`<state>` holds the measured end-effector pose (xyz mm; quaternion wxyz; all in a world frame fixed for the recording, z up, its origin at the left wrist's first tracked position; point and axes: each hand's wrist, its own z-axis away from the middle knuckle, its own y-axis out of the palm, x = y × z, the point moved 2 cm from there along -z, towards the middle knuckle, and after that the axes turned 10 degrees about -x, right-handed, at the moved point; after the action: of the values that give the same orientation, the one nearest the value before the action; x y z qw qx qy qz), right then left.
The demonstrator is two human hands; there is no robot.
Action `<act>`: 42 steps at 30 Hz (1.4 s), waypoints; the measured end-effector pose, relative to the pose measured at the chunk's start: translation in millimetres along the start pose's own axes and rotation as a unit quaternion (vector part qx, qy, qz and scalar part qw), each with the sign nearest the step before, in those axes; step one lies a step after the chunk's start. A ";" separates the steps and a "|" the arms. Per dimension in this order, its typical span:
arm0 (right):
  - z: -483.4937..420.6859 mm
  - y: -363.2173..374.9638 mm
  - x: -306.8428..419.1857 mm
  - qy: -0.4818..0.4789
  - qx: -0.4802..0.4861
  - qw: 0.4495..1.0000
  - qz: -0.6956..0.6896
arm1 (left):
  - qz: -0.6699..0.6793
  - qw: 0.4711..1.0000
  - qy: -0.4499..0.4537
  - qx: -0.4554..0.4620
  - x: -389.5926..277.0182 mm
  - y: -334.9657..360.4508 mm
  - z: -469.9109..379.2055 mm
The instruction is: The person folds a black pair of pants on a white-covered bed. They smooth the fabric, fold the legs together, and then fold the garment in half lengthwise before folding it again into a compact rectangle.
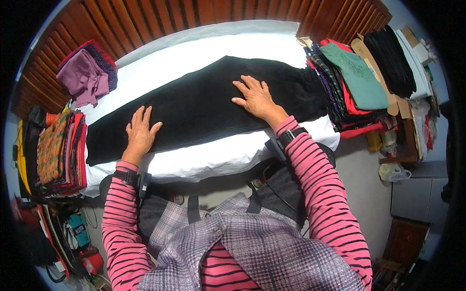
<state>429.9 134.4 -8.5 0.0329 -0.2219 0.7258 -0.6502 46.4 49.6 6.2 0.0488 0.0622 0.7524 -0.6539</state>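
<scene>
A pair of black trousers [196,98], folded lengthwise, lies flat across a white cloth [174,65] before me. The wider, pointed part is toward the right, and a leg end reaches the left. My left hand [141,132] rests palm down on the near edge of the left part, thumb spread away from the fingers. Farther right, my right hand [256,96] lies palm down on the black fabric with its fingers apart. Neither hand grips anything.
Stacked folded garments [54,152] stand at the left end; more, topped by a green garment [355,74], at the right. A mauve garment [83,74] lies back left. Behind runs a slatted wooden panel [204,12]. Black folded cloths [389,62] sit far right.
</scene>
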 end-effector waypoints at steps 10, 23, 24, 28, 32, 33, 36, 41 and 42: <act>0.9 -5.2 2.6 -0.046 -0.051 0.997 0.019 | 0.042 0.995 -0.092 0.014 75.8 -5.2 -8.3; -17.5 -7.4 5.9 0.049 0.026 0.997 0.045 | -0.050 0.987 -0.140 -0.063 112.4 1.3 4.8; -19.4 -6.2 4.9 0.058 0.035 0.996 0.051 | -0.045 0.986 -0.144 -0.068 113.9 1.8 5.7; -26.1 -2.0 2.4 0.079 0.049 0.993 0.068 | -0.084 0.979 -0.180 -0.049 117.9 -3.4 8.3; -26.3 -1.1 0.6 0.075 0.042 0.994 0.070 | -0.076 0.965 -0.248 -0.024 122.7 -16.3 9.6; -26.0 -1.3 0.7 0.073 0.036 0.994 0.074 | -0.072 0.962 -0.263 -0.022 123.8 -18.7 10.5; -24.5 -2.1 5.4 0.043 0.013 0.996 0.076 | -0.070 0.962 -0.263 -0.024 124.9 -20.6 12.8; -24.0 -4.0 22.4 -0.052 -0.030 0.997 0.057 | -0.080 0.948 -0.302 -0.061 138.2 -22.4 16.4; -25.8 -3.6 25.2 -0.056 -0.033 0.996 0.055 | -0.082 0.944 -0.313 -0.057 142.7 -23.3 17.2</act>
<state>399.5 148.9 4.9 0.1017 -0.2184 0.7549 -0.6100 -98.3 33.6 4.4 0.2318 -0.2109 0.7379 -0.5978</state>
